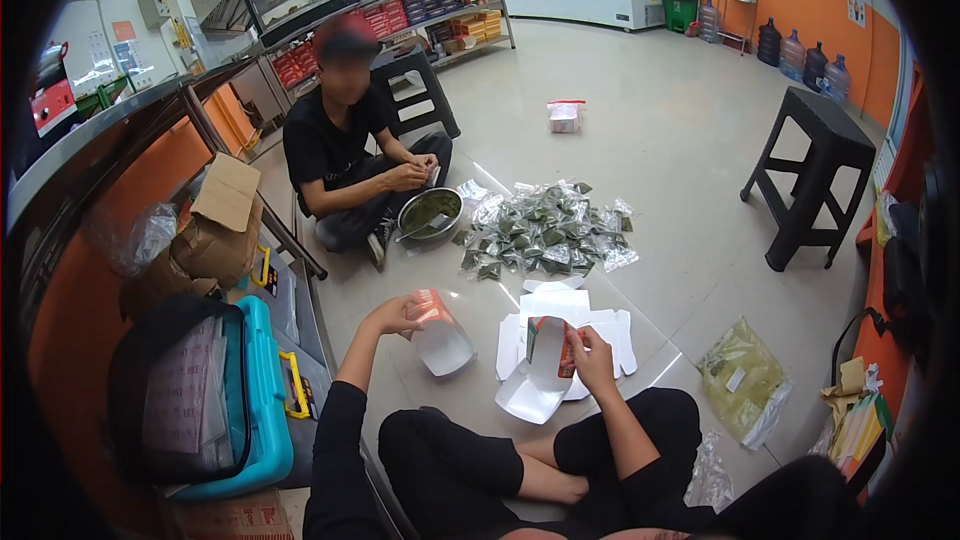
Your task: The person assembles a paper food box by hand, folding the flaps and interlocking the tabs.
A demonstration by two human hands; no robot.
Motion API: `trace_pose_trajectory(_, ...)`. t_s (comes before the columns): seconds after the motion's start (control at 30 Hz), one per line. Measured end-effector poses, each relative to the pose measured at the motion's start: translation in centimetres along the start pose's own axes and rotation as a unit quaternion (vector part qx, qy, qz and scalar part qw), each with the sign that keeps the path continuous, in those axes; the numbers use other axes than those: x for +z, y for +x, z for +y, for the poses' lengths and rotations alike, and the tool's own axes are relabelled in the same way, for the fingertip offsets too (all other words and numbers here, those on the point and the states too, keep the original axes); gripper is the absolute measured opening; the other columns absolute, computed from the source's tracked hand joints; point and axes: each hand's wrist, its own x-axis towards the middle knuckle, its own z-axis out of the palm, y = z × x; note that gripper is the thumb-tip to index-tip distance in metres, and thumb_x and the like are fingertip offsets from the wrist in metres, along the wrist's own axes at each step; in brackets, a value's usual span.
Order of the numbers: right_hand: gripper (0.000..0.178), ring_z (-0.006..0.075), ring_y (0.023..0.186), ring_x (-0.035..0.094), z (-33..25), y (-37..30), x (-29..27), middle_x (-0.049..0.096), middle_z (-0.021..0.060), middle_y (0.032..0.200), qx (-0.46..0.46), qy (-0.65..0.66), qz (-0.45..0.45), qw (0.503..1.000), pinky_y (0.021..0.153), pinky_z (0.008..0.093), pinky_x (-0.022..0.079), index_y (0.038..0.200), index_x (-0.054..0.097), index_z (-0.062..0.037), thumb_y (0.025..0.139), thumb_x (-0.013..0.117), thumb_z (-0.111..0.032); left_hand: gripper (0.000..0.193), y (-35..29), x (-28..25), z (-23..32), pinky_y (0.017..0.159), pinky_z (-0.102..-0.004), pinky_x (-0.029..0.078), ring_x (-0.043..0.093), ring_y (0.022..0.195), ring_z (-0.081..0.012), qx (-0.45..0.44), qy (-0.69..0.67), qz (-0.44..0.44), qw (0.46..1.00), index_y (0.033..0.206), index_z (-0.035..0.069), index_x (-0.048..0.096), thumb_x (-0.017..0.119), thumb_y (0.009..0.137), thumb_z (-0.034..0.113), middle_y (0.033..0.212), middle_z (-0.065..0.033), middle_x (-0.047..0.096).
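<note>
Here on the near floor, grips one translucent pouch (445,348) at its orange-printed upper end with the left hand (398,316), fingers bent and nearly closed on the edge. Just across, pinches one half-folded white carton (536,392) in the right hand (592,352), thumb and fingers closed on the printed side, tilting that carton between the two hands. Shows red-orange and green printing there, lettering too small to read. Just beneath and beyond the right hand, lies flat in white: carton blanks (511,345), overlapping too much to count. Farther ahead of both hands, piles up in one broad heap (550,230): small clear packets with green contents, dozens by the look. Beyond the left hand, sits one co-worker (335,145), hands together above one steel bowl (445,229) of green filling. Well to the right of the right hand, rests one yellow-green bag (745,395), bearing one white label, unreadable from here. Far ahead of the hands, stands one red-topped pouch (566,120); farther out on either side, two black stools (822,145).
</note>
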Motion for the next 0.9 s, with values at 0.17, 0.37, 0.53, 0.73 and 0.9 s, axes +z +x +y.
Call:
trace_pose_trajectory(0.17, 0.026, 0.0198, 0.056, 0.066, 1.4, 0.4, -0.1, 0.066, 0.0155, 0.074, -0.03, -0.037, 0.003, 0.999, 0.047, 0.0288, 0.049, 0.087, 0.06, 0.0025, 0.091, 0.056, -0.023, 0.058, -0.7, -0.1, 1.6, 0.079, -0.0385, 0.049, 0.062, 0.09, -0.0294, -0.041, -0.05, -0.032, 0.997, 0.118, 0.012, 0.056, 0.075, 0.067, 0.031, 0.1, -0.0165, 0.064)
trace_pose_trajectory(0.37, 0.026, 0.0221, 0.058, 0.066, 0.8, -0.1, 0.4, 0.066, 0.016, 0.073, 0.0, -0.045, -0.01, 0.999, 0.052, 0.0316, 0.05, 0.088, 0.06, 0.0017, 0.089, 0.057, -0.024, 0.053, -0.5, 1.2, -0.3, 0.079, -0.0434, 0.049, 0.06, 0.093, -0.0359, 0.016, 0.075, 0.037, 0.996, 0.119, 0.01, 0.054, 0.066, 0.072, 0.031, 0.101, -0.019, 0.063)
trace_pose_trajectory(0.53, 0.025, 0.0255, 0.06, 0.066, 1.4, 0.3, 0.7, 0.065, 0.0148, 0.07, -0.05, -0.098, 0.0, 0.994, 0.054, 0.0336, 0.049, 0.088, 0.061, 0.0001, 0.089, 0.057, -0.025, 0.05, 0.7, 3.0, -3.2, 0.077, -0.0462, 0.05, 0.06, 0.091, -0.0373, 0.107, 0.243, 0.126, 0.956, 0.118, 0.01, 0.049, 0.063, 0.075, 0.03, 0.108, -0.0174, 0.06)
trace_pose_trajectory(0.73, 0.024, 0.0255, 0.059, 0.064, -0.2, -0.6, 1.0, 0.063, 0.0156, 0.067, -0.084, -0.165, 0.022, 0.983, 0.054, 0.0343, 0.047, 0.085, 0.061, -0.0015, 0.09, 0.055, -0.024, 0.033, -1.1, 4.3, 2.2, 0.057, -0.0406, 0.052, 0.063, 0.069, -0.0323, 0.106, 0.358, 0.234, 0.898, 0.109, 0.012, 0.048, 0.057, 0.086, 0.034, 0.1, -0.0138, 0.058)
trace_pose_trajectory(0.9, 0.024, 0.0277, 0.06, 0.063, -1.1, -1.5, 1.6, 0.063, 0.0148, 0.067, -0.029, -0.107, -0.052, 0.993, 0.058, 0.0347, 0.047, 0.089, 0.06, -0.0022, 0.09, 0.056, -0.025, 0.034, -1.6, 4.3, 0.5, 0.063, -0.0431, 0.051, 0.061, 0.077, -0.0347, 0.081, 0.324, 0.165, 0.928, 0.115, 0.017, 0.051, 0.058, 0.085, 0.032, 0.111, -0.0085, 0.058)
